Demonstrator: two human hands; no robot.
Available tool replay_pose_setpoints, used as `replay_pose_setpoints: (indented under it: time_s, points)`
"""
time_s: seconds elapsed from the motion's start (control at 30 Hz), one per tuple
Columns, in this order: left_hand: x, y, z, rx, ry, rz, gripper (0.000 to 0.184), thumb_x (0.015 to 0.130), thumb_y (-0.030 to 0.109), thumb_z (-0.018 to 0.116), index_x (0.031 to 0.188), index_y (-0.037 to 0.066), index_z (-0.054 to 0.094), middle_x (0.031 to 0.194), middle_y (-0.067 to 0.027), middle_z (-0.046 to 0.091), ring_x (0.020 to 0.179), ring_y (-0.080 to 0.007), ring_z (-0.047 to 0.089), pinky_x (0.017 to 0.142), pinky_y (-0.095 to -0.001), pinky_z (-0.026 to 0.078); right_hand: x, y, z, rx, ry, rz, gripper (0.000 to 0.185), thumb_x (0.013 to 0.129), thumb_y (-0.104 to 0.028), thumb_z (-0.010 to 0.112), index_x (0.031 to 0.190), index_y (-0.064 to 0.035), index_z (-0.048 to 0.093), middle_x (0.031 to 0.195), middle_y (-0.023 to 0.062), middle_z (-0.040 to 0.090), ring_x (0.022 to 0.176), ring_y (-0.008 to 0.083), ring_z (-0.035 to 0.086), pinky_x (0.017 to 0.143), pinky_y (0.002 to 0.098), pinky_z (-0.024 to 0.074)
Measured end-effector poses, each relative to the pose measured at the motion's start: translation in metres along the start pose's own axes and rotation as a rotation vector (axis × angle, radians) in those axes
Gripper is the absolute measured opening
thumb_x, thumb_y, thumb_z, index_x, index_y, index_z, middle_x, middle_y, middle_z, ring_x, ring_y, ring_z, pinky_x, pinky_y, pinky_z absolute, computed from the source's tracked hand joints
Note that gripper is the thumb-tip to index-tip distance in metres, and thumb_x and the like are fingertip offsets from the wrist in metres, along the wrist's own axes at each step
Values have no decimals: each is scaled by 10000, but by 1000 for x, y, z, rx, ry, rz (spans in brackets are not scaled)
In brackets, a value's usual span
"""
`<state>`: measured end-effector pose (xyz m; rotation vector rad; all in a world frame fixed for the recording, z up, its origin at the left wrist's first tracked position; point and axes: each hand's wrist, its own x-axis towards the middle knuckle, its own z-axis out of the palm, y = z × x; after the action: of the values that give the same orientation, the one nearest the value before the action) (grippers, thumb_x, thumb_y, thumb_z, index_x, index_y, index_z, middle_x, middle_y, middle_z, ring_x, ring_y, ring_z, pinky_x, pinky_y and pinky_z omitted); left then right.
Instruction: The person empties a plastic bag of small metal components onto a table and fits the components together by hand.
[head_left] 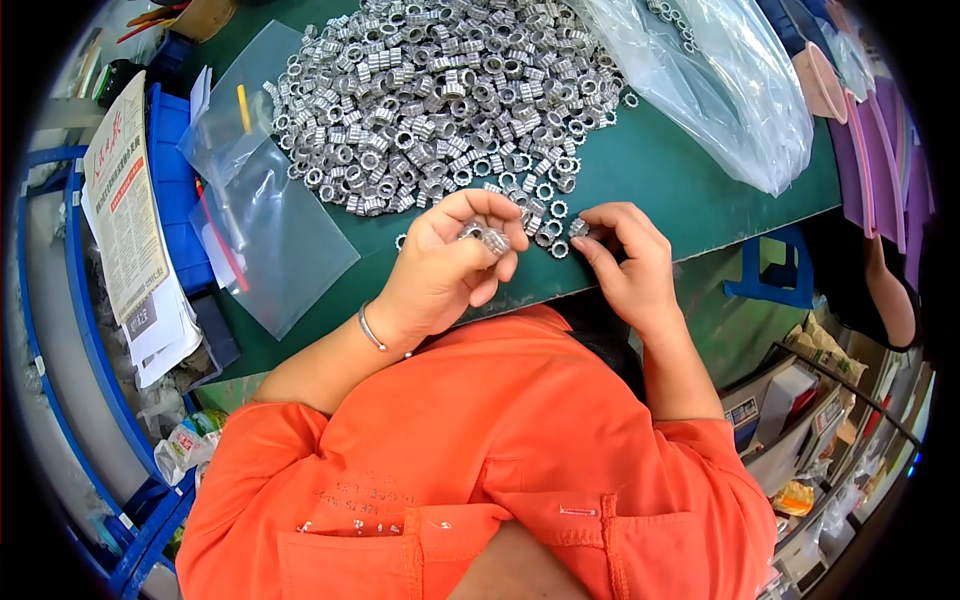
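A large heap of small silvery toothed metal rings point(440, 90) covers the middle of the green table point(690, 215). My left hand point(450, 250) is curled, palm up, around a few of these metal rings point(486, 238) in front of the heap. To its right, my right hand point(632, 262) pinches one metal ring point(579, 228) between thumb and fingertips, just above the table. Several loose rings point(550, 232) lie between the two hands, at the heap's near edge.
Clear plastic bags point(270, 230) lie left of the heap, and a big plastic bag point(720, 100) lies to its right. A blue bin point(180, 190) with papers point(130, 200) stands at the left. A blue stool point(775, 270) is beyond the table edge at right, near another person's arm point(888, 295).
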<state>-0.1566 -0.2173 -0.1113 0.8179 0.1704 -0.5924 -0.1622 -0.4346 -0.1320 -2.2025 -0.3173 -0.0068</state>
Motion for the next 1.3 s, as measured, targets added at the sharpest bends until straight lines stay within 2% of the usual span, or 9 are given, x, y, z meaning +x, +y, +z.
replay_pose_setpoints:
  time_s: [0.1,0.23,0.3,0.53,0.7,0.87,1.03,1.13,1.3]
  points:
    - [-1,0,-5,-157,-56,-37,168,821,-35,533,988,-14,536,880,-91,582,643,-93,498,415,-184,353,-4,-6,5,403,2,107,230,741,56,668,958,14,607,914,92,590,758,142,581,639,246,476]
    - [-2,-6,6,579,34,127,158,745,-5,689,872,22,600,838,-6,577,757,-68,532,721,-210,435,-6,-18,13,835,-51,55,214,786,89,625,997,60,602,969,116,617,833,138,616,716,232,509]
    - [-2,-8,2,798,-64,292,171,747,3,695,891,18,604,845,-7,583,749,-68,530,697,-212,434,-10,-25,13,972,-65,169,165,795,81,622,958,68,604,948,117,639,837,148,630,721,242,521]
    - [-1,-7,3,925,-82,528,130,707,-23,712,807,11,635,814,-47,596,690,-94,540,593,-210,431,-3,-17,10,865,-87,68,124,800,34,642,919,57,613,893,114,659,791,143,636,692,250,521]
    - [-2,-4,4,988,-36,559,147,692,-45,700,806,12,625,814,-57,602,680,-99,545,576,-209,438,11,-13,10,79,14,-192,172,735,-27,684,904,-26,652,863,108,591,794,250,584,670,323,471]
    - [0,-6,4,1001,-8,572,159,681,-75,665,799,9,601,823,-62,612,699,-108,572,580,-213,463,12,-7,21,-96,101,-172,142,735,-12,674,868,-28,627,859,94,549,772,249,557,661,320,468]
    - [1,-6,2,1057,46,569,166,669,-77,650,790,8,574,807,-59,611,700,-111,579,578,-219,470,12,-17,14,144,162,-139,143,747,21,665,880,-16,629,869,103,575,705,198,574,596,284,470]
    - [1,-5,6,1076,58,535,166,662,-64,661,788,10,582,788,-58,604,683,-115,575,569,-221,465,14,-25,11,292,29,-334,144,713,37,688,840,0,632,817,106,625,707,197,602,610,288,487]
    - [1,-5,4,1068,50,594,161,655,-56,669,777,14,592,773,-59,595,660,-118,562,558,-222,455,9,-23,14,399,-5,-212,95,721,53,670,796,15,627,796,120,642,703,211,623,629,282,497]
